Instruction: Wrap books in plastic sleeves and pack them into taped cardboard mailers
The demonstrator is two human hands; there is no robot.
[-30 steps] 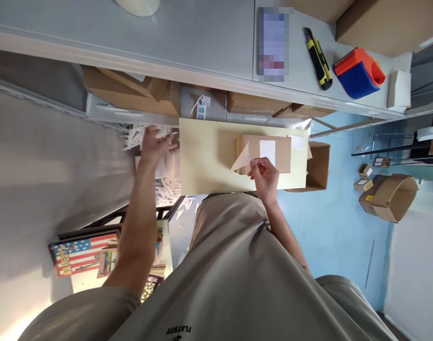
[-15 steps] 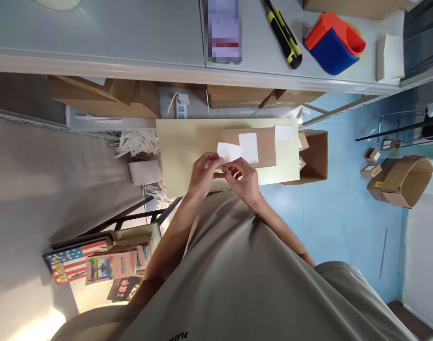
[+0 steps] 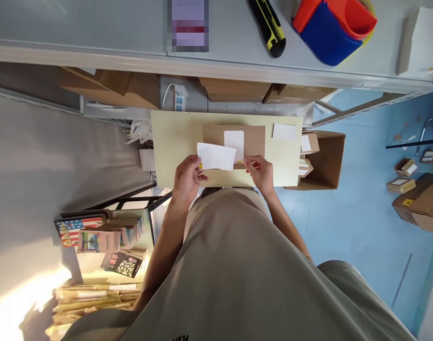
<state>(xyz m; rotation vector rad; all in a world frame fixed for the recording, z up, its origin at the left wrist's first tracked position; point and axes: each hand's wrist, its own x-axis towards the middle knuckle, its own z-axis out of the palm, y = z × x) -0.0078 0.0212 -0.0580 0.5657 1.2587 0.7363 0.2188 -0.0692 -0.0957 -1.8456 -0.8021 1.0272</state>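
Observation:
My left hand (image 3: 188,176) pinches a white label (image 3: 216,156) by its left end, beside a small yellow mark. The label hangs over the left part of a flat brown cardboard box (image 3: 254,139) and overlaps another white label (image 3: 234,139) on the box's top. At the box's lower right corner is my right hand (image 3: 260,171), its thumb and forefinger pressed together. Whatever may be between those fingertips is too small to make out. The box rests on a pale yellow board (image 3: 173,142).
A white slip (image 3: 284,131) lies on the board's right side. Beyond that stands an open carton (image 3: 330,163) with small boxes. The grey shelf (image 3: 95,33) above carries a utility knife (image 3: 269,28) and a red-and-blue tape dispenser (image 3: 335,31). Books (image 3: 99,239) are at lower left.
My hands have moved apart from a meeting point at the label's lower edge. The left hand went left with the label, now more fully spread; the right went right. The view has shifted slightly.

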